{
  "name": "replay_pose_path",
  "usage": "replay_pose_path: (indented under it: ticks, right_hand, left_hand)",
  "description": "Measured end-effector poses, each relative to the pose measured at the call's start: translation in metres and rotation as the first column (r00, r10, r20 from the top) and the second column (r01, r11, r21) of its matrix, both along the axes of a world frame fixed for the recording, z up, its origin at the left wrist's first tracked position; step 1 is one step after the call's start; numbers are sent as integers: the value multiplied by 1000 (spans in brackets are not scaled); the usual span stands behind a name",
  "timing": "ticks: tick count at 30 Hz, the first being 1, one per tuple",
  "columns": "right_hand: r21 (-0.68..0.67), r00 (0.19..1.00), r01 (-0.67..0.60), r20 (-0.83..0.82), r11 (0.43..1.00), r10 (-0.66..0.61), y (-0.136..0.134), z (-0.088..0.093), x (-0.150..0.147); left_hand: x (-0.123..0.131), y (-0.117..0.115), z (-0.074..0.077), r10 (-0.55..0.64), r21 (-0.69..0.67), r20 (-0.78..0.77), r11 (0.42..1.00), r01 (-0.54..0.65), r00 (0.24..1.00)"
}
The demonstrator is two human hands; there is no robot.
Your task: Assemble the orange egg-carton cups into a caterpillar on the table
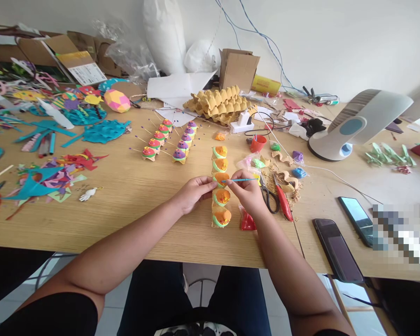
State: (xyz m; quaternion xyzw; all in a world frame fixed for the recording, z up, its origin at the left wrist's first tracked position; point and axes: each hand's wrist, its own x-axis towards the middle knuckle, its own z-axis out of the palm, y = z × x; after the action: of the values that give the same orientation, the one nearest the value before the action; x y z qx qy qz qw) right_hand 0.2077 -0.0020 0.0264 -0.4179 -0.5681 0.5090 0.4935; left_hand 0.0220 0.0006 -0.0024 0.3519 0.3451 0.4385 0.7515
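An egg-carton strip (pixel 220 217) with several orange-topped, green-rimmed cups lies lengthwise in front of me. My left hand (pixel 195 193) pinches its left edge near the middle cup, thumb on top and the other fingers partly hidden. In my right hand (pixel 245 190) is a thin blue stick-like tool (pixel 248 179), gripped between thumb and fingers, its tip at the middle orange cup. Small raised orange pieces sit on the other cups. Left of the strip stand two finished-looking carton rows, one red-topped (pixel 149 151) and one purple-topped (pixel 178 154), with pins sticking out.
Black-handled scissors (pixel 270 198), a red-handled cutter (pixel 283 200) and a red clay packet (pixel 247 219) lie right of my right hand. Two phones (pixel 338 249) and a white fan (pixel 357 123) are farther right. Paper scraps (pixel 44 179) cover the left; egg trays (pixel 219 105) stack behind.
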Motion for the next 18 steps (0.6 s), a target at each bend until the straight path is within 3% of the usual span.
replay_pose_path:
  ticks: [18]
  right_hand:
    - [15, 1000, 2, 8, 1000, -2, -1, -2, 1]
  left_hand:
    - [1, 0, 1, 6, -12, 11, 1000, -5, 1000]
